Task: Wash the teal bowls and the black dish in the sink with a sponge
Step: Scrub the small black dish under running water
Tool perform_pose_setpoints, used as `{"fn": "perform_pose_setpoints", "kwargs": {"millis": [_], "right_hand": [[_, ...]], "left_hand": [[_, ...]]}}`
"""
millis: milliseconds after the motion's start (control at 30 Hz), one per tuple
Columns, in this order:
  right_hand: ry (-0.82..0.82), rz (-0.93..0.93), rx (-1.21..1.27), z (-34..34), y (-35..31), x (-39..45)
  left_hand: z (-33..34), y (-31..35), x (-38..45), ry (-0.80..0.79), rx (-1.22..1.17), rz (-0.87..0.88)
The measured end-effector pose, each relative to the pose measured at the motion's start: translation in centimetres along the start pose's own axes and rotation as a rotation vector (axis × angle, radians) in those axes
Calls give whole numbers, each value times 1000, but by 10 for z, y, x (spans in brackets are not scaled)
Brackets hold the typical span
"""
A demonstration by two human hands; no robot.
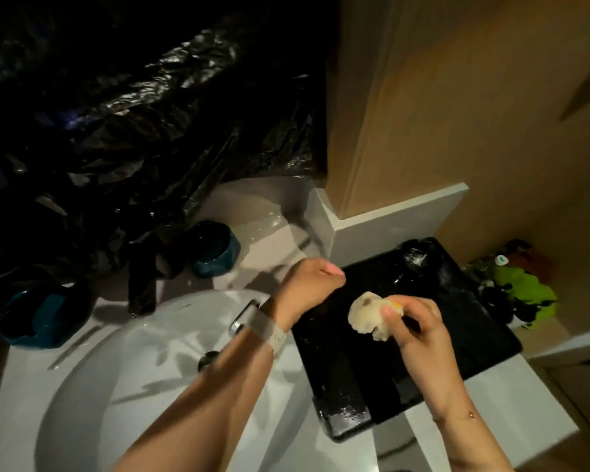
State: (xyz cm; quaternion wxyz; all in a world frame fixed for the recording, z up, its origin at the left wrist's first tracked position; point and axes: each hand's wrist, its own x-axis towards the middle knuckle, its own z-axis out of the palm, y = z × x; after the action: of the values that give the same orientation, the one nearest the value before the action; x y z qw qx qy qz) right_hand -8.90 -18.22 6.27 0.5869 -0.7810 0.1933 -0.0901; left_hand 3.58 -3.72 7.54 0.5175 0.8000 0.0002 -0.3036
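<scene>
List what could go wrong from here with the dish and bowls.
The black dish lies on the counter beside the sink, a corner past the front edge; scrubbing with the sponge might tip it off. The right hand grips the sponge; the left hand may not steady it. The teal bowls sit in dim light; dirt may be missed.
</scene>
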Motion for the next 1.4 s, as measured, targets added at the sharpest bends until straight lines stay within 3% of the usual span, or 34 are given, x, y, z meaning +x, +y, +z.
{"fn": "perform_pose_setpoints", "kwargs": {"millis": [233,400,667,867,1000,1133,1267,1400], "right_hand": [[73,124,69,-33,28,8],[159,226,143,-42,35,8],[131,290,308,-41,29,9],[20,376,451,-26,18,8],[-95,301,372,-11,6,7],[-178,220,341,21,-8,4],[-304,199,318,68,-18,0],[-332,243,290,121,-18,1]], "left_hand": [[84,55,74,-161,200,-43],[120,49,102,-82,279,-93],[117,33,103,-6,278,-103],[65,4,59,25,-45,-88],[9,-23,7,93,-385,-142],[-48,-70,-50,174,-691,-17],[-81,-129,-73,347,-811,-99],[-106,-172,-95,394,-903,-112]]}}
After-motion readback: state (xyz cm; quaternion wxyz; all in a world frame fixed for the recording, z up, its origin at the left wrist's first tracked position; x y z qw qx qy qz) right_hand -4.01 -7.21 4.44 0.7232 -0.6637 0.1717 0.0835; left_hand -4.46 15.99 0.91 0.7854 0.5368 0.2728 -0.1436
